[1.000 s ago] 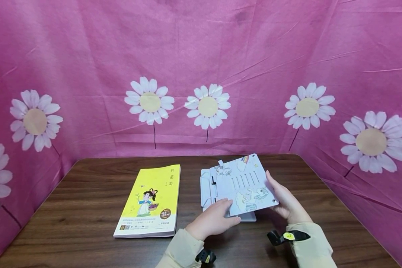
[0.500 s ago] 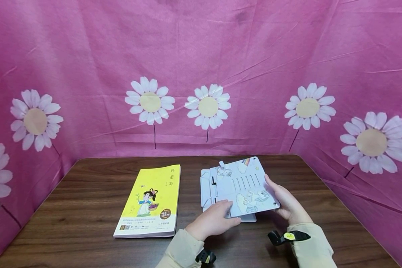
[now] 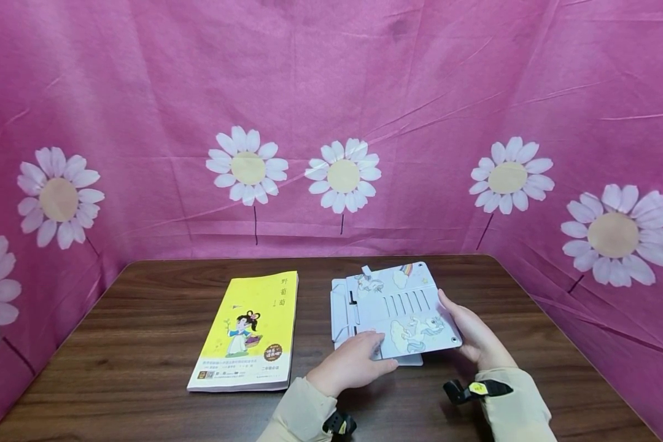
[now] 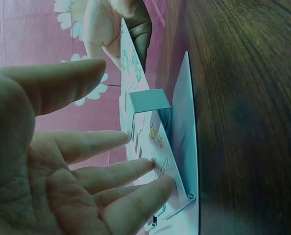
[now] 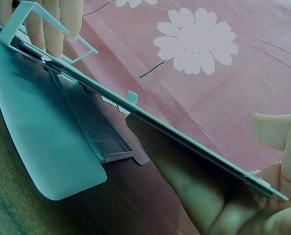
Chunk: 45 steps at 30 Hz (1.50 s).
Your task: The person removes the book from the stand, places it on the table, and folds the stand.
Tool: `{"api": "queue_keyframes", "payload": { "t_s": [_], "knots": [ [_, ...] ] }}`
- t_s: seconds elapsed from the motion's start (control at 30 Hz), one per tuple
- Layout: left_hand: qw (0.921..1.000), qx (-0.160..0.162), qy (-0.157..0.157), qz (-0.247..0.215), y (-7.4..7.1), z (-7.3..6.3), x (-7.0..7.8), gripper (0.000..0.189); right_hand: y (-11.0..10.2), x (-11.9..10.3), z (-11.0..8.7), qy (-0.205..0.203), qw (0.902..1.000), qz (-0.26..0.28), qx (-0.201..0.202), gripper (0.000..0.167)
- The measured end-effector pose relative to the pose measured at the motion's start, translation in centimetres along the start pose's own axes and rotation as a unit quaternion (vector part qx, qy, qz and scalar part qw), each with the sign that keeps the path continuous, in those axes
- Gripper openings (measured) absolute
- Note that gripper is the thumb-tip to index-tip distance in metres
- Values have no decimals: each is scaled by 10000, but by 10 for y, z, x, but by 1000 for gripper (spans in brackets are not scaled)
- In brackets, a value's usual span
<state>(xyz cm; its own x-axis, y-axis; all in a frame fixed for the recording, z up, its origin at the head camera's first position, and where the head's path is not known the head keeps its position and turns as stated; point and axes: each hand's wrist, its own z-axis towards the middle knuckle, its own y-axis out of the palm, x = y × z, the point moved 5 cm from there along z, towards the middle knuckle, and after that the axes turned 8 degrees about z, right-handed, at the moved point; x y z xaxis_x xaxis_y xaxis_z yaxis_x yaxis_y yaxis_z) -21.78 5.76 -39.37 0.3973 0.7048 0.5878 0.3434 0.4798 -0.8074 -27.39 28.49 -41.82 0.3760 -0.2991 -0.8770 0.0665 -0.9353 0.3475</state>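
Observation:
A white folding book stand (image 3: 409, 307) printed with unicorns, clouds and a rainbow stands half folded on the table, its panel raised at an angle over the flat base plate (image 5: 47, 142). My right hand (image 3: 477, 334) holds the panel's right edge, fingers underneath and thumb at the rim. With fingers extended, my left hand (image 3: 353, 362) rests at the panel's lower left; in the left wrist view its fingertips (image 4: 167, 188) reach the printed face beside a bent page clip (image 4: 150, 100). Part of the base is hidden beneath the panel.
A yellow book (image 3: 248, 331) with a cartoon figure on its cover lies left of the stand. The dark wooden table (image 3: 143, 319) ends at a pink curtain (image 3: 409, 92) with daisies, which surrounds its back and sides.
The panel has tipped down slightly, its far edge lower than before, with my right hand keeping its hold. My left hand stays in place.

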Motion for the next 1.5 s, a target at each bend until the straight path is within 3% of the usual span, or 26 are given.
{"api": "queue_keyframes", "payload": {
  "t_s": [0.3,0.67,1.0,1.13,1.37,1.5],
  "knots": [
    [9998,72,42,207,-2,-1,1,57,-5,2,2,105,9996,-208,182,57],
    [9999,58,9,138,0,0,1,57,-9,6,2,157,9997,-203,49,32],
    [9999,71,-11,147,0,-1,0,57,-15,9,3,229,9983,-456,281,43],
    [9998,66,-8,174,0,-1,0,57,-18,10,4,229,9983,-473,263,42],
    [9998,84,-9,192,0,0,0,56,-23,14,8,235,9981,-551,-109,38],
    [9997,81,-5,210,1,0,-1,56,-23,15,8,234,9978,-621,90,39]
  ]
}}
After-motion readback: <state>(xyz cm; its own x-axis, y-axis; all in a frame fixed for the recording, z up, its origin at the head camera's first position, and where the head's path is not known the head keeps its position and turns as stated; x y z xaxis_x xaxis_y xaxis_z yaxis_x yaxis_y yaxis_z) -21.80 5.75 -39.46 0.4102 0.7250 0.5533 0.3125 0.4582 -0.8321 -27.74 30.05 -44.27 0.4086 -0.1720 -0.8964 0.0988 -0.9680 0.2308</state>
